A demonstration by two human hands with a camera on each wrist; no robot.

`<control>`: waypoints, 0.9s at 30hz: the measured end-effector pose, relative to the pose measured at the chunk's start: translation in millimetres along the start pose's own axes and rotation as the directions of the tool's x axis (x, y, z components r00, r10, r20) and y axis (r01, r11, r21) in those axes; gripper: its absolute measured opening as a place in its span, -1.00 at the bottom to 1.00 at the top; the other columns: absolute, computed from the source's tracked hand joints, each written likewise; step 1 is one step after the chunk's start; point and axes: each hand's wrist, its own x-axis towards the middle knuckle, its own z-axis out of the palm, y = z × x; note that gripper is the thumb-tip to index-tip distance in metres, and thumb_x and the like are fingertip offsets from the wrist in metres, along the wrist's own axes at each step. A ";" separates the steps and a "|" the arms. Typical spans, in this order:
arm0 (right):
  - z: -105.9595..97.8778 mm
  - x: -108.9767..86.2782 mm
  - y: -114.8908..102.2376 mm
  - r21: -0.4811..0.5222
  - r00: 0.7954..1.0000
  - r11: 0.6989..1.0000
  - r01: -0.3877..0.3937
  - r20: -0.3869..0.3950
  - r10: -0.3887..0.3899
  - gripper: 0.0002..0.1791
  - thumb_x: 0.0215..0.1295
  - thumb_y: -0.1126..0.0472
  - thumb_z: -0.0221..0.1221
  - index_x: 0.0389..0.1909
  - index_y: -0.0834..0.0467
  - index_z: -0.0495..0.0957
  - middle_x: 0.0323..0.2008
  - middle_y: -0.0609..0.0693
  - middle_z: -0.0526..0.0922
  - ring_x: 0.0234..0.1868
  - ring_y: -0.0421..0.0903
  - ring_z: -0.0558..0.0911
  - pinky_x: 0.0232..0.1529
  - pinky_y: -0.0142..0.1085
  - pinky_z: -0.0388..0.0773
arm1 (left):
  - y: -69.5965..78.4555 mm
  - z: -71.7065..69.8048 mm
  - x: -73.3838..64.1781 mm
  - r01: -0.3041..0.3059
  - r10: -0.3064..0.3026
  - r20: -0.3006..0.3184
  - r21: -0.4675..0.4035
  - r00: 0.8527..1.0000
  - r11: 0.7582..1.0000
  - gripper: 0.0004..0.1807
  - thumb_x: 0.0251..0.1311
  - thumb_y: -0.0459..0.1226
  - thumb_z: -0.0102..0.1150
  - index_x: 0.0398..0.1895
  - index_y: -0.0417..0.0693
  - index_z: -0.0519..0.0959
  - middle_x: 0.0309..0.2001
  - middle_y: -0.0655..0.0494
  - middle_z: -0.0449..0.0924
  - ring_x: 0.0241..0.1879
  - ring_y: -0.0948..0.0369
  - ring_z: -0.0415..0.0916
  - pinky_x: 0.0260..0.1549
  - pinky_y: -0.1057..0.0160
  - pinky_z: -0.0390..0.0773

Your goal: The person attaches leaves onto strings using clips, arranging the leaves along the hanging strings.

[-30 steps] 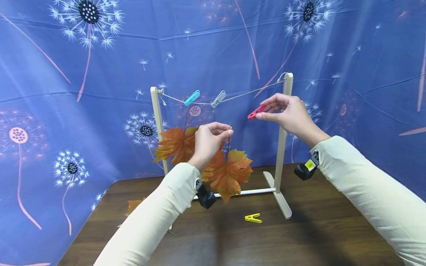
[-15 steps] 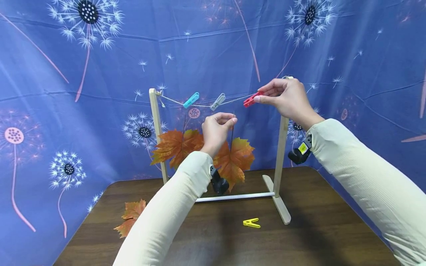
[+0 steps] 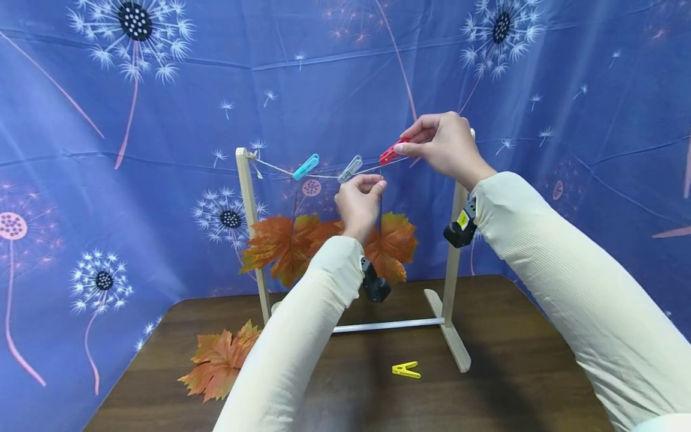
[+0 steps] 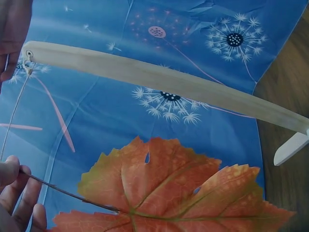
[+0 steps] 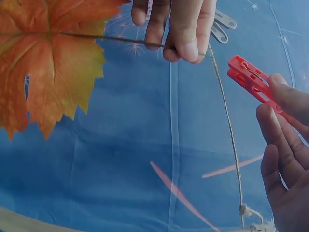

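My left hand (image 3: 358,204) pinches the stem of an orange maple leaf (image 3: 393,240), which hangs below the fingers. In the right wrist view the stem's tip reaches the cord (image 5: 229,121). My right hand (image 3: 448,147) holds a red clothespin (image 5: 251,79) between thumb and fingers, its nose pointing toward the cord and the stem tip. To the left, a light blue clothespin (image 3: 306,167) and a pale grey clothespin (image 3: 351,168) sit on the cord. Under the blue one hangs another maple leaf (image 3: 281,246); leaf parts beside it are partly hidden by my left hand.
The cord runs between two wooden posts (image 3: 452,264) of a stand with a white crossbar (image 3: 388,326). A yellow clothespin (image 3: 406,369) lies on the brown table (image 3: 486,396). Another maple leaf (image 3: 218,363) lies at left, partly behind my left sleeve. A blue dandelion-print cloth (image 3: 178,120) hangs behind.
My left hand has risen with the leaf, bringing its stem up to the cord. My right hand has moved up and left with the red clothespin, close above the cord.
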 end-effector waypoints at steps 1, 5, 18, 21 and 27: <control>1.4 1.4 -1.1 -0.001 1.000 1.000 -0.006 0.006 0.006 -0.63 0.21 0.03 0.46 -0.11 0.21 0.74 -0.29 -0.01 0.80 -0.39 -0.28 0.66 -0.35 -0.39 0.46 | 0.1 1.0 0.3 0.004 -0.004 -0.010 0.001 1.000 1.000 -0.87 0.27 -0.24 0.40 -0.19 -0.06 0.79 -0.35 0.06 0.78 -0.38 0.18 0.66 -0.38 0.32 0.51; 6.0 5.5 -2.6 -0.020 0.999 1.000 -0.019 0.037 0.019 -0.65 0.21 0.04 0.46 -0.12 0.19 0.75 -0.33 -0.05 0.79 -0.38 -0.24 0.67 -0.40 -0.34 0.42 | -0.7 4.1 1.7 0.014 -0.014 -0.046 0.010 0.999 1.000 -0.87 0.27 -0.23 0.40 -0.18 -0.04 0.80 -0.34 0.07 0.79 -0.39 0.18 0.66 -0.37 0.30 0.51; 3.7 11.7 3.8 -0.042 0.993 0.998 -0.038 0.108 0.043 -0.64 0.25 0.03 0.43 -0.09 0.20 0.73 -0.36 -0.05 0.79 -0.42 -0.33 0.69 -0.33 -0.32 0.46 | -3.8 7.4 8.4 0.028 -0.027 -0.054 0.013 0.998 1.000 -0.88 0.26 -0.21 0.41 -0.18 0.05 0.81 -0.32 0.13 0.79 -0.40 0.21 0.63 -0.40 0.30 0.47; 4.6 12.6 5.2 -0.055 0.993 0.998 -0.034 0.112 0.040 -0.63 0.25 0.02 0.43 -0.08 0.20 0.73 -0.36 -0.05 0.79 -0.41 -0.32 0.69 -0.31 -0.29 0.44 | -4.0 8.1 9.3 0.037 -0.036 -0.050 0.005 0.998 0.999 -0.88 0.26 -0.22 0.42 -0.17 0.04 0.81 -0.32 0.12 0.79 -0.39 0.20 0.64 -0.39 0.29 0.48; 5.5 13.4 7.6 -0.050 0.992 0.998 -0.032 0.119 0.038 -0.61 0.25 -0.01 0.43 -0.06 0.19 0.73 -0.35 -0.05 0.80 -0.38 -0.29 0.71 -0.26 -0.25 0.41 | -4.2 7.1 10.4 0.039 -0.039 -0.047 -0.005 0.998 0.999 -0.87 0.26 -0.22 0.42 -0.16 0.04 0.81 -0.33 0.11 0.79 -0.37 0.19 0.66 -0.35 0.25 0.53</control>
